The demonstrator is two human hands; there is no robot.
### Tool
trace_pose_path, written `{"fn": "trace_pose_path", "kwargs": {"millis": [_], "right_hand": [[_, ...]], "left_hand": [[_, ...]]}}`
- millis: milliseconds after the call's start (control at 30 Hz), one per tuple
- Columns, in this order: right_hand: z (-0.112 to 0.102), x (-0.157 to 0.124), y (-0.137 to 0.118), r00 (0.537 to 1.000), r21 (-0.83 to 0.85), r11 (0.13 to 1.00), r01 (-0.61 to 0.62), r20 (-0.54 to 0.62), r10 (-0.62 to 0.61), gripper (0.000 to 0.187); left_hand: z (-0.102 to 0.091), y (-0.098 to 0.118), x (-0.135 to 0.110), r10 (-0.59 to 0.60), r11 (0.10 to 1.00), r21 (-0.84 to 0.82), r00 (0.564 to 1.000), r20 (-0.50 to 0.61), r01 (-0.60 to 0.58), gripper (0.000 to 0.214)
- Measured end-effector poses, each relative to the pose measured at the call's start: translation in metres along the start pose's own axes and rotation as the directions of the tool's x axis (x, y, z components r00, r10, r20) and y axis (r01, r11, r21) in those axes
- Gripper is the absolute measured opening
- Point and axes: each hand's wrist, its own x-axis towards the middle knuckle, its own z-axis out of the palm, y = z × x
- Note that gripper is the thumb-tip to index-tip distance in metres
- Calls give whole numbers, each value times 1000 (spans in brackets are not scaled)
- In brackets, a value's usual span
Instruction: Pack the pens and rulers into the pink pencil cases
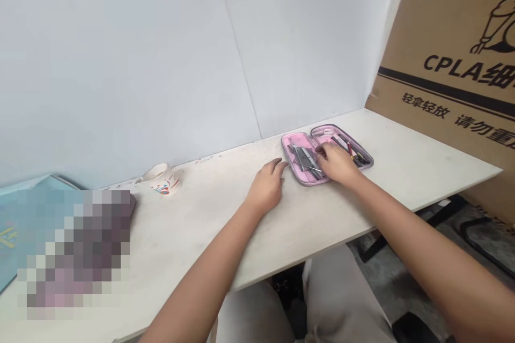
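An open pink pencil case [301,142] lies flat on the white table [201,225], near the back wall. Its left half holds grey metal tools; its right half holds pens [351,148]. My right hand [337,163] rests over the middle of the case, fingers curled down onto its contents; what they grip, if anything, is hidden. My left hand [267,185] lies palm down on the table just left of the case, fingers loosely stretched, holding nothing.
A small paper cup [161,178] lies tipped on its side at the back left. A blue sheet [24,214] and a blurred patch are at the far left. A large cardboard box [454,64] stands at the table's right end. My knees are below the front edge.
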Motion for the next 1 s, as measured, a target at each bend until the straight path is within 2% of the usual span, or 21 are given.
{"fn": "trace_pose_path", "kwargs": {"millis": [100,200,300,400,533,667,833,933,1000], "right_hand": [[-13,-6,22,995,-57,996,64,-72,-68,26],[-26,-13,54,989,-128,992,-1,-144,-17,28],[-32,-19,82,980,-168,980,-104,-187,72,33],[-30,-19,92,983,-170,973,-155,-128,134,36],[-16,-5,75,995,-102,990,-101,11,103,30],[5,16,44,992,180,980,-86,107,67,30],[29,35,10,991,390,920,-43,136,-11,26],[35,36,0,996,544,838,-49,87,1,29],[37,33,-2,997,713,698,-70,63,36,30]], "left_hand": [[0,9,25,22,997,71,998,54,-25,45],[-2,8,42,16,988,150,991,129,-35,43],[-7,6,48,59,981,171,983,175,-90,39],[-18,7,40,148,971,159,969,197,-180,36],[-40,16,15,253,955,88,933,255,-283,28],[-58,24,-16,290,947,36,896,337,-320,22],[-71,31,-35,215,968,52,918,333,-245,32],[-74,33,-30,160,979,77,946,281,-188,38],[-75,32,-21,146,982,87,961,237,-171,44]]}}
